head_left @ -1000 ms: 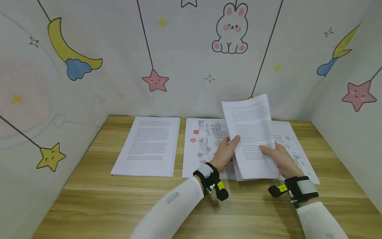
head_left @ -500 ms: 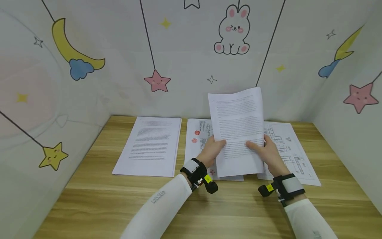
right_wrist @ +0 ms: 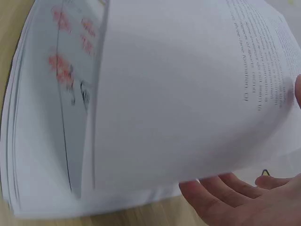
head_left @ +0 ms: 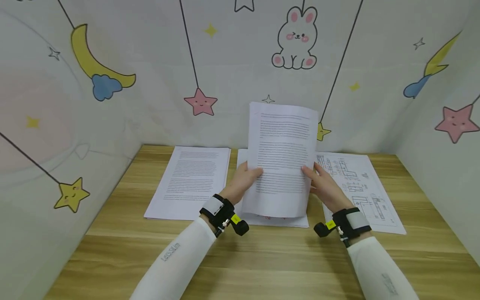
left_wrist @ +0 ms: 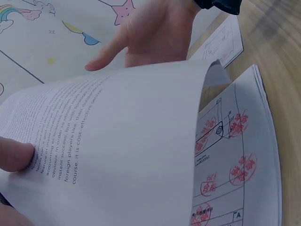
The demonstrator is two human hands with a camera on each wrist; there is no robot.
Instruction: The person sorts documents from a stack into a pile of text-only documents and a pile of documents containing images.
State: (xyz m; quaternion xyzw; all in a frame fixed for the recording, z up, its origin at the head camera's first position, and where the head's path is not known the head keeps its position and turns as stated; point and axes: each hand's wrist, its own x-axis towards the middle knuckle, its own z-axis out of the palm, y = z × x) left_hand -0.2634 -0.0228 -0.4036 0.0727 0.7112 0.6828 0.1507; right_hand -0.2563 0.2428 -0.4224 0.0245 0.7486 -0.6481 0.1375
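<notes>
A thin sheaf of printed text sheets [head_left: 283, 154] is raised upright, bowed, over a pile of drawings with red stamps [left_wrist: 244, 174]. My left hand [head_left: 241, 181] pinches its left edge, thumb across the text side; the fingers behind are hidden. At the right edge is my right hand [head_left: 330, 187], with its thumb over the paper's margin in the head view. Its fingers [right_wrist: 207, 202] lie straight along that edge in the right wrist view. In the left wrist view the right thumb points out straight, above the sheet's curved edge.
To the left lies a pile of text pages [head_left: 191, 179]. A line drawing sheet [head_left: 360, 191] lies on the right of the wooden table [head_left: 277, 262]. Cartoon-printed walls [head_left: 157, 62] close off the back and sides.
Both hands have carried the text sheets left and up from over the right drawing to above the stamped pile. The right drawing is now uncovered. The right hand's hold has loosened.
</notes>
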